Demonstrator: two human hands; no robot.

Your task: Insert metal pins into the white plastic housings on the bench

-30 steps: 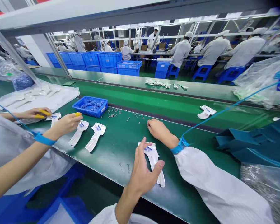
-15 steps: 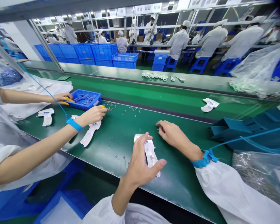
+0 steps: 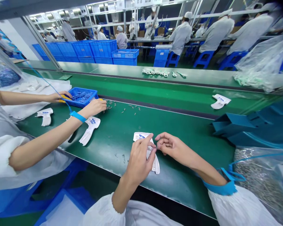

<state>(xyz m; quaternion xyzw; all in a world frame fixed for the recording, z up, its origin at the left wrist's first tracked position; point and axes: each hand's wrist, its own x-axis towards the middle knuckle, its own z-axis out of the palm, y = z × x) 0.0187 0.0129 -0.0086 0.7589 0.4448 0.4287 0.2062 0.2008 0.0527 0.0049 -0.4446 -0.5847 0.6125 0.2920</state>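
Observation:
A white plastic shell part [image 3: 155,165] lies on the green bench, partly covered by my left hand [image 3: 140,157]. The thumb and fingers of my left hand are bent toward each other over the part, near a tiny metal piece [image 3: 157,147]. My right hand [image 3: 171,145] is just to the right, its fingers curled and its fingertips close to the same piece. The piece is too small to make out well, and what lies under my left palm is hidden.
At left, a co-worker's hands [image 3: 96,107] are by a blue tray [image 3: 83,104] and small scattered screws [image 3: 123,110]. More white shells [image 3: 91,130] lie nearby. Another shell [image 3: 220,101] sits on the belt. Teal bins [image 3: 254,125] and a bag of metal pieces [image 3: 261,175] stand at right.
My right hand has come in from the bench to my left hand, with the tiny piece now between them. My left hand's thumb and fingers have drawn closer together.

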